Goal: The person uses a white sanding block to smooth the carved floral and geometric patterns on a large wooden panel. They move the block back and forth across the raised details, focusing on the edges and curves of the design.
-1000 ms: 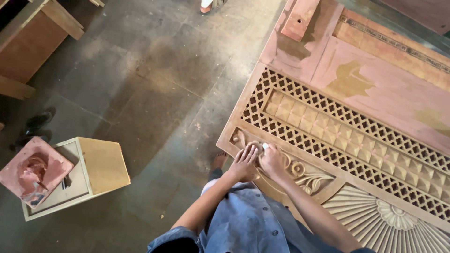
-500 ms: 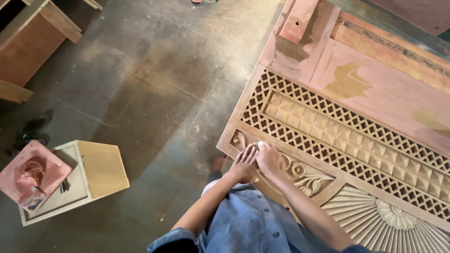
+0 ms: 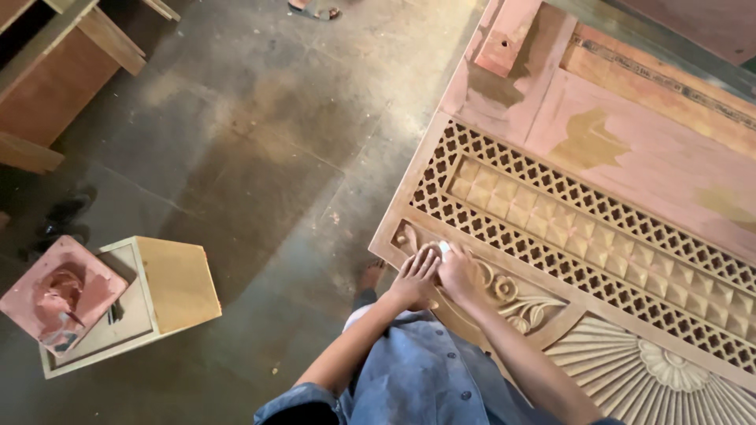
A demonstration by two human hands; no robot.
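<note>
Head camera looks down on a large pale carved wooden panel [image 3: 583, 228] with lattice strips and floral relief. Both hands press its near-left corner: the left hand [image 3: 413, 277] lies flat, fingers spread; the right hand [image 3: 459, 270] curls around a small white piece [image 3: 443, 248], possibly sandpaper. Left of the panel stands a small tan wooden box [image 3: 161, 287].

Two hands, left [image 3: 413, 277] and right [image 3: 461, 271], side by side on one carved wooden panel [image 3: 598, 236]; one small white piece [image 3: 443, 247] at the fingertips; one pale wooden box [image 3: 161, 287] on the floor; one reddish square slab [image 3: 61, 291] atop it; one small reddish block [image 3: 508, 35] on the far board; two dark sandals [image 3: 63, 219]
</note>
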